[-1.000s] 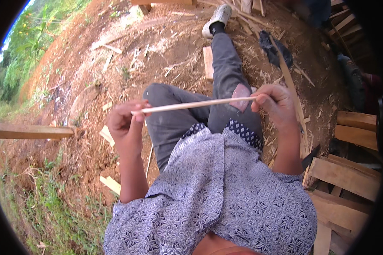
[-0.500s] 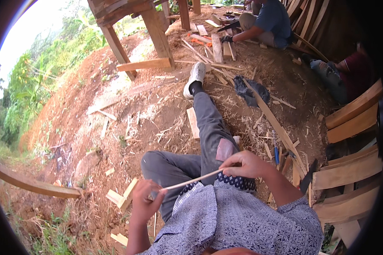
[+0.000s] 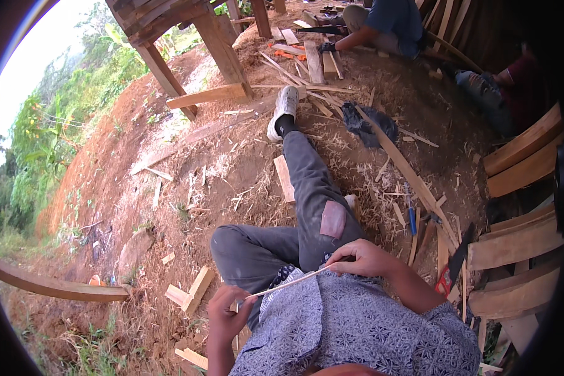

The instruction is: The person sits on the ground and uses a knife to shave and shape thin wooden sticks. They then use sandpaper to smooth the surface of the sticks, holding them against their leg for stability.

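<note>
A thin pale wooden strip [image 3: 289, 284] spans the space between my hands, over my lap, and looks nearly straight. My left hand [image 3: 228, 308] pinches its lower left end between thumb and fingers. The upper right end is gripped by my right hand [image 3: 361, 257], thumb and fingertips pressed together on it. On my outstretched leg, just beyond the right hand, lies a pinkish patch [image 3: 333, 219]. Part of the grip of each hand is hidden by its own fingers.
To the right lie a red-handled saw [image 3: 446, 280], a blue-handled tool [image 3: 412, 220] and a long plank [image 3: 407, 177]. Stacked boards [image 3: 514, 241] stand at the right edge. Wood blocks [image 3: 191, 291] lie at left. A co-worker in blue [image 3: 391, 28] sits ahead; another person sits at right.
The strip was slightly bowed and now looks straighter. Both hands sit a little lower in the picture and still hold its ends. My view has shifted slightly.
</note>
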`<action>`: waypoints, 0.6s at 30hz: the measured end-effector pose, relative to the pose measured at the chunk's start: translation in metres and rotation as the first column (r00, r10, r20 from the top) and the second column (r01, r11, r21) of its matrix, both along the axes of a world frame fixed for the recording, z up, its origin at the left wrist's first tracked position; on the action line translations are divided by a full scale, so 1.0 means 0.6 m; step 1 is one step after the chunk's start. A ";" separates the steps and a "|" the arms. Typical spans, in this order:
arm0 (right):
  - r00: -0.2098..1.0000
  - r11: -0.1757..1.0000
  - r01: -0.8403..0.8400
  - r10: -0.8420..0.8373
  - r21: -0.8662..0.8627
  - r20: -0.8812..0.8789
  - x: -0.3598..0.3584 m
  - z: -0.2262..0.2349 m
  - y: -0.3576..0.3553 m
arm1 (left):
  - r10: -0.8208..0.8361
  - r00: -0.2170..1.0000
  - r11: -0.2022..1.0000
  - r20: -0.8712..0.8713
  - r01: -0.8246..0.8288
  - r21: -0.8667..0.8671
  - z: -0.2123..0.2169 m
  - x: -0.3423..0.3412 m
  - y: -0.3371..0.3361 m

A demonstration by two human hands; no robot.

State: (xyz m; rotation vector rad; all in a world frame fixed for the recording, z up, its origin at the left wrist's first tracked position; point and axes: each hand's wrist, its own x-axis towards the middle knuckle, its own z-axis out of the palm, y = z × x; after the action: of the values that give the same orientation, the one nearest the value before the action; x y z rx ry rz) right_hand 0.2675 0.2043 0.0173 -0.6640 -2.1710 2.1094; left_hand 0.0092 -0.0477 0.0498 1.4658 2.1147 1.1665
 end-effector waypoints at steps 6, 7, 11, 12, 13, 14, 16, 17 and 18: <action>0.993 0.991 -0.110 0.112 -0.077 0.023 -0.035 -0.003 0.014 | -0.081 0.992 0.995 -0.098 0.087 0.057 -0.007 -0.018 0.018; 0.994 0.992 -0.113 0.112 -0.064 -0.013 -0.040 0.002 0.016 | -0.100 0.990 0.993 -0.103 0.105 0.046 0.000 -0.023 0.023; 0.996 0.998 -0.050 0.047 -0.034 -0.070 -0.056 -0.003 0.018 | -0.230 0.950 0.973 -0.211 0.227 -0.038 0.019 -0.046 0.043; 0.997 0.999 -0.048 0.047 -0.016 -0.061 -0.056 -0.003 0.021 | -0.268 0.934 0.964 -0.238 0.260 -0.065 0.021 -0.049 0.046; 0.998 0.999 -0.045 0.045 0.001 -0.052 -0.059 -0.002 0.024 | -0.283 0.923 0.959 -0.261 0.270 -0.085 0.023 -0.052 0.047; 0.998 0.999 -0.041 0.042 0.018 -0.044 -0.060 -0.002 0.027 | -0.292 0.919 0.957 -0.265 0.278 -0.088 0.025 -0.054 0.048; 0.996 0.998 -0.035 0.039 0.049 -0.082 -0.059 -0.005 0.034 | -0.312 0.910 0.950 -0.274 0.297 -0.095 0.031 -0.055 0.050; 0.995 0.998 -0.030 0.035 0.057 -0.091 -0.057 -0.008 0.038 | -0.294 0.928 0.955 -0.231 0.272 -0.119 0.033 -0.052 0.048; 0.994 0.998 -0.025 0.031 0.065 -0.100 -0.056 -0.011 0.040 | -0.274 0.943 0.958 -0.188 0.249 -0.145 0.034 -0.046 0.044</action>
State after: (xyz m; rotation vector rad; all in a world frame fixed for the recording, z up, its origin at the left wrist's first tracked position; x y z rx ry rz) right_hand 0.2340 0.2283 0.0107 -0.5128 -2.1952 2.0299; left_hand -0.0185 -0.0215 0.0701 1.8115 1.9962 0.8077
